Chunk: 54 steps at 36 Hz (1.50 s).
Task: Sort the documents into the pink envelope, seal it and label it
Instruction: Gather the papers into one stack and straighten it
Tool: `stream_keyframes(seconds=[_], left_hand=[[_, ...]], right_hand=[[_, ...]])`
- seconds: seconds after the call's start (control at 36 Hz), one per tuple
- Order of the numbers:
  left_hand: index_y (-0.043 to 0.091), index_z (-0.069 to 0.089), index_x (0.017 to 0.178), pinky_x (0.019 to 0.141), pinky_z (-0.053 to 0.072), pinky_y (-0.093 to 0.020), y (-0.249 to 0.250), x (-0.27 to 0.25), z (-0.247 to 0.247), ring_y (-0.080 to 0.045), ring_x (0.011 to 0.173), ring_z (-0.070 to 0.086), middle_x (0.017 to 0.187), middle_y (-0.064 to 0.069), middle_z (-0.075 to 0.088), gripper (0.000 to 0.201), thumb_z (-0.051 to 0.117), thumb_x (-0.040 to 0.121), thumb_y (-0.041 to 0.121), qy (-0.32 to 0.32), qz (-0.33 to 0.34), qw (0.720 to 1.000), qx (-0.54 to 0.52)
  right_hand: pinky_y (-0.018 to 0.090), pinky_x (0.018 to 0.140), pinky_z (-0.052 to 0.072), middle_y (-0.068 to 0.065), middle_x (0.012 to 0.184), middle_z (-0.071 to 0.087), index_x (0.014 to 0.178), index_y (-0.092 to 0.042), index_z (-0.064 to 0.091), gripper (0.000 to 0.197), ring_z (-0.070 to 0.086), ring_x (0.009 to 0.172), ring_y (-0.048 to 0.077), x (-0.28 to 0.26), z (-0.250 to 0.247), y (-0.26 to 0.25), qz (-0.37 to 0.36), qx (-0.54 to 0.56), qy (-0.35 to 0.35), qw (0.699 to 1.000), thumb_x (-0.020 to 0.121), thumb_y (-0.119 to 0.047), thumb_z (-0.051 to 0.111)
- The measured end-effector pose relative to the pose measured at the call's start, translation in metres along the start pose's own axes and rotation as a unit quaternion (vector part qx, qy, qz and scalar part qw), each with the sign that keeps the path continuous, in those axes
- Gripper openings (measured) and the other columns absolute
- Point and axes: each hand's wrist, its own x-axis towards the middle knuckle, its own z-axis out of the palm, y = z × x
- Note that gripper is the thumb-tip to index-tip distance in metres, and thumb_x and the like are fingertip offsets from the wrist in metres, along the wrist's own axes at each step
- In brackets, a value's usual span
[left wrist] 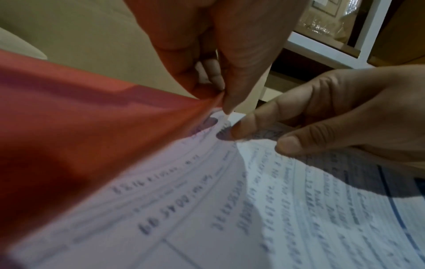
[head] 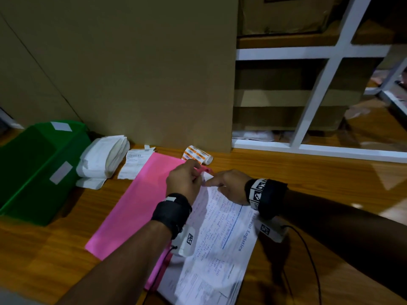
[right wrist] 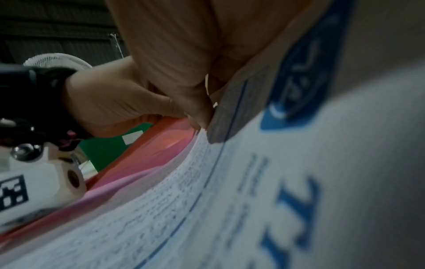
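The pink envelope [head: 141,199] lies slantwise on the wooden table. My left hand [head: 198,172] pinches its far right edge between thumb and finger and lifts that edge, seen close in the left wrist view as left hand [left wrist: 219,96] on pink envelope [left wrist: 80,131]. A stack of printed white documents [head: 222,238] lies along the envelope's right side, its left edge under the lifted pink layer. My right hand [head: 211,183] pinches the stack's far corner, right beside the left hand. The wrist views show right hand [left wrist: 260,134] on documents [left wrist: 253,209] and right hand [right wrist: 202,120] on documents [right wrist: 230,200] beside the pink envelope [right wrist: 165,143].
A green bin [head: 33,168] stands at the left. Folded white papers [head: 103,157] and a receipt slip [head: 132,164] lie behind the envelope. A roll of orange labels [head: 197,155] sits against a tall cardboard box [head: 132,73]. White shelving [head: 319,91] stands back right; a black cable [head: 308,249] trails right.
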Motion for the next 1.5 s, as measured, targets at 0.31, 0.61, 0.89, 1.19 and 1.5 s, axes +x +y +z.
stream_keyframes(seconds=[0.31,0.61,0.89,1.19,1.5], left_hand=[[0.026,0.075,0.091,0.074,0.057,-0.03,0.001,0.001,-0.005,-0.011,0.076,0.064,0.084,0.008,0.071,0.013,0.072,0.085,0.015,0.029,0.083,0.996,0.011],[0.025,0.058,0.122,0.091,0.056,-0.036,-0.025,-0.026,0.006,-0.023,0.099,0.064,0.104,-0.001,0.067,0.037,0.058,0.091,0.006,-0.136,-0.042,0.985,0.096],[0.034,0.055,0.137,0.075,0.048,-0.027,-0.043,-0.05,-0.004,-0.022,0.093,0.061,0.11,-0.004,0.066,0.043,0.053,0.098,0.016,-0.189,0.001,0.968,0.163],[0.032,0.059,0.137,0.088,0.055,-0.031,-0.04,-0.056,-0.009,-0.027,0.102,0.066,0.118,-0.003,0.072,0.039,0.047,0.103,0.017,-0.184,0.0,0.973,0.138],[0.026,0.057,0.133,0.084,0.056,-0.036,-0.044,-0.069,-0.026,-0.031,0.101,0.064,0.115,-0.009,0.068,0.039,0.052,0.096,0.016,-0.231,0.049,0.953,0.188]], right_hand=[[0.042,0.106,0.046,0.001,0.148,0.048,0.144,-0.036,0.041,0.057,0.05,0.129,0.024,0.012,0.005,0.0,-0.028,0.023,-0.041,0.998,0.096,-0.006,0.043],[0.031,0.112,0.039,-0.003,0.146,0.052,0.139,-0.025,0.055,0.049,0.048,0.133,0.01,0.01,0.017,0.029,0.007,0.119,-0.006,0.993,0.091,-0.02,0.067],[0.035,0.073,0.05,0.009,0.094,0.074,0.103,-0.012,0.078,0.016,0.062,0.084,0.026,-0.06,0.016,0.058,0.088,0.389,-0.06,0.915,0.088,-0.013,0.071],[0.035,0.068,0.047,0.016,0.086,0.064,0.118,-0.007,0.069,0.056,0.064,0.078,0.029,-0.134,0.1,0.007,0.125,0.701,0.087,0.697,0.064,-0.018,0.081],[0.032,0.065,0.059,-0.005,0.122,0.06,0.114,-0.028,0.058,0.037,0.065,0.101,0.013,-0.131,0.149,-0.072,0.145,0.511,0.162,0.832,0.085,-0.014,0.077]])
